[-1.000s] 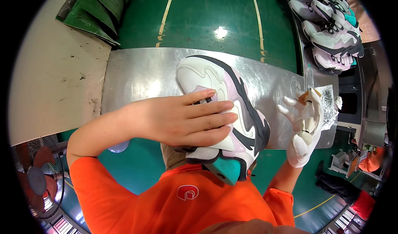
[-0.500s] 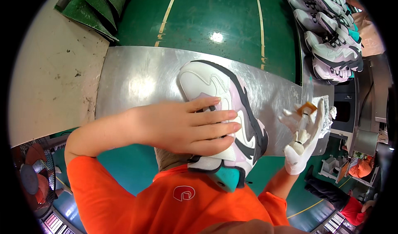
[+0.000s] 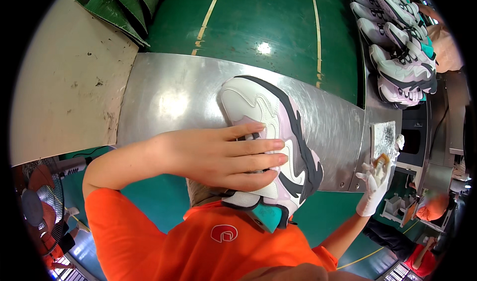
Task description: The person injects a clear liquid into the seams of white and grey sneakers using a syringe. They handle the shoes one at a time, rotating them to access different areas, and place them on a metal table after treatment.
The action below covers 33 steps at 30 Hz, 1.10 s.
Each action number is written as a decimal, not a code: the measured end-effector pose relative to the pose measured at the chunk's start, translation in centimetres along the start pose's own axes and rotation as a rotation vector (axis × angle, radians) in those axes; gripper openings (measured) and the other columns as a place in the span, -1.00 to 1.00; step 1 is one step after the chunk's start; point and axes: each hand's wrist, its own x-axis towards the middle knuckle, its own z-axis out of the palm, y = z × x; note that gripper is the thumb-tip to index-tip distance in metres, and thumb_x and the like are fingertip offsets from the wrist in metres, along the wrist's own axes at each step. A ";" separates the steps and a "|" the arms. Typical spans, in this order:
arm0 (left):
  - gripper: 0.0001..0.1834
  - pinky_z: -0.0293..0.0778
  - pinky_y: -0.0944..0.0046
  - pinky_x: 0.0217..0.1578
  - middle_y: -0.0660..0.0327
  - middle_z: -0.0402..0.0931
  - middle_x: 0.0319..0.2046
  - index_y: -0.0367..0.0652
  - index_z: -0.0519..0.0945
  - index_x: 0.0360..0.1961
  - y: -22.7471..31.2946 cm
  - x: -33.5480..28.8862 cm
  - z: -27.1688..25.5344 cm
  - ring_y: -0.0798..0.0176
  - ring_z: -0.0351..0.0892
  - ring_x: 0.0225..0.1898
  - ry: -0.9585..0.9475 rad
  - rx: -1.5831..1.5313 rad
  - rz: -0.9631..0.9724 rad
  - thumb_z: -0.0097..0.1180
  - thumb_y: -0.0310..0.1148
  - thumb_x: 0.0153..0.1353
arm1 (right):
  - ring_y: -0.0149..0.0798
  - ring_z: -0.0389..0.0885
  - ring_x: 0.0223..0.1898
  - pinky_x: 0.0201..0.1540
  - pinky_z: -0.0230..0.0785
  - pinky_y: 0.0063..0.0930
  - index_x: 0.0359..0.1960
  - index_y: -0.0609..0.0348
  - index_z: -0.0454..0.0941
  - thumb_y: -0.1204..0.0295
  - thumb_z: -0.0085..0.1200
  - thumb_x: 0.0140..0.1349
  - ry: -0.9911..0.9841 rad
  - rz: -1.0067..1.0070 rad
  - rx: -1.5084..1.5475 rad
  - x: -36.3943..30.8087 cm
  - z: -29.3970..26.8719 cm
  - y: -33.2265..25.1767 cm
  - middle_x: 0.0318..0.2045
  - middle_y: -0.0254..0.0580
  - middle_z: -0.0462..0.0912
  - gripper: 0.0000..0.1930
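A white, lilac and black sneaker [image 3: 251,99] lies tilted across the steel ledge, toe pointing away and teal heel lining [image 3: 268,216] close to my orange shirt. Over its lacing and upper side rests my bare left hand [image 3: 213,156], gripping it with long fingers laid across; the thumb is hidden. Off to the right, beyond the ledge's edge, my right hand [image 3: 373,189] in a white glove is raised, its fingers curled about a small amber-coloured piece [image 3: 382,160]. Blur keeps me from telling exactly what that piece is.
Beside my right hand lies a white, black-smeared pad [image 3: 383,139]. A green conveyor belt [image 3: 248,27] with yellow lines runs beyond the steel ledge [image 3: 154,82]. Several similar sneakers [image 3: 402,57] stand at the far right. Green flaps [image 3: 117,7] hang at upper left; a fan [image 3: 39,206] stands lower left.
My right hand has moved right and down toward the smeared pad, off the ledge, with the amber piece in it. The left hand still holds the sneaker, and the view has shifted slightly.
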 end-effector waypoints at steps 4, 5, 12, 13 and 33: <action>-0.69 0.33 0.03 0.18 0.16 0.40 0.19 -0.02 0.42 0.01 -0.1 0.0 -0.1 0.11 0.40 0.22 -0.008 -0.027 0.006 0.08 -0.35 0.24 | -0.20 0.56 -0.08 -0.25 0.60 -0.49 0.39 0.33 0.04 0.67 -0.12 -0.01 0.008 0.096 -0.061 0.3 -0.5 -0.2 0.08 0.05 0.40 -0.21; -0.69 0.33 0.03 0.19 0.16 0.39 0.19 -0.03 0.42 0.02 -0.1 0.0 -0.2 0.11 0.40 0.23 -0.014 -0.030 0.008 0.08 -0.34 0.24 | -0.20 0.56 -0.08 -0.25 0.60 -0.49 0.39 0.34 0.03 0.67 -0.12 -0.01 -0.002 0.073 -0.052 0.2 -0.5 -0.2 0.09 0.05 0.39 -0.21; -0.65 0.30 0.01 0.23 0.15 0.38 0.21 -0.04 0.41 0.06 -0.3 0.3 -0.1 0.10 0.36 0.26 -0.030 -0.049 0.008 0.06 -0.35 0.24 | -0.22 0.57 -0.08 -0.23 0.60 -0.52 0.38 0.31 0.08 0.64 -0.10 0.14 0.074 -0.043 -0.070 0.7 -1.1 0.8 0.08 -0.03 0.39 -0.32; -0.64 0.29 0.00 0.23 0.14 0.38 0.21 -0.05 0.40 0.07 -0.5 0.6 -0.2 0.10 0.35 0.27 -0.036 -0.042 0.011 0.06 -0.36 0.23 | -0.23 0.57 -0.15 -0.28 0.59 -0.53 0.39 0.32 0.03 0.68 -0.02 0.05 0.127 -0.042 -0.037 0.8 -0.4 0.6 0.13 0.05 0.36 -0.22; -0.30 0.46 0.24 -0.04 0.08 0.59 -0.13 -0.25 0.43 0.10 -24.3 14.5 1.8 0.22 0.58 -0.09 0.245 -0.354 -0.896 0.42 -0.13 -0.01 | -0.35 0.42 -0.24 -0.03 0.36 -0.50 0.37 0.42 0.02 0.52 0.13 -0.29 0.381 -0.076 -0.103 -0.8 3.6 3.4 0.05 0.05 0.40 0.01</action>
